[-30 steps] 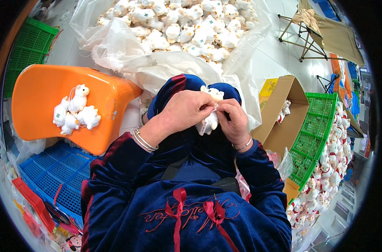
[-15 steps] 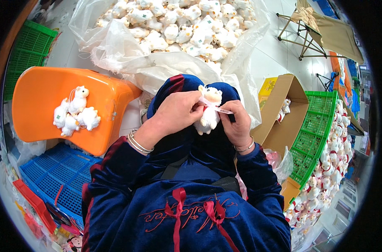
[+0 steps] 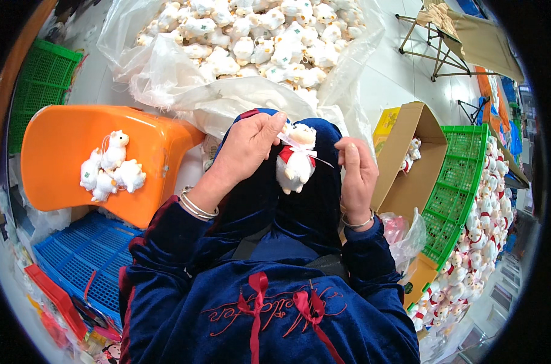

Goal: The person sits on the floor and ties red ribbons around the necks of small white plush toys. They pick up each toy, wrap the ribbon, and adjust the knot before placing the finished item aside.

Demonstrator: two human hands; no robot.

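A small white plush alpaca toy (image 3: 295,170) rests upright over my lap, with a red scarf (image 3: 286,154) and a thin white ribbon (image 3: 301,149) knotted round its neck. My left hand (image 3: 246,148) is closed in a pinch on one end of that ribbon beside the toy's head. The ribbon's other tail sticks out to the right and stops short of my right hand (image 3: 358,176). That hand is apart from the toy, fingers curled and thumb close to the index finger; what they hold, if anything, I cannot make out.
A clear plastic bag (image 3: 166,67) full of white plush toys lies ahead. Several more sit on an orange stool (image 3: 51,151) at left, above a blue crate (image 3: 75,255). At right stand a cardboard box (image 3: 403,164), a green crate (image 3: 454,176) and heaped red-scarfed toys (image 3: 469,249).
My right hand has moved right, away from the toy and the ribbon tail. My left hand has shifted slightly up and left, still on the ribbon. More of the red scarf shows.
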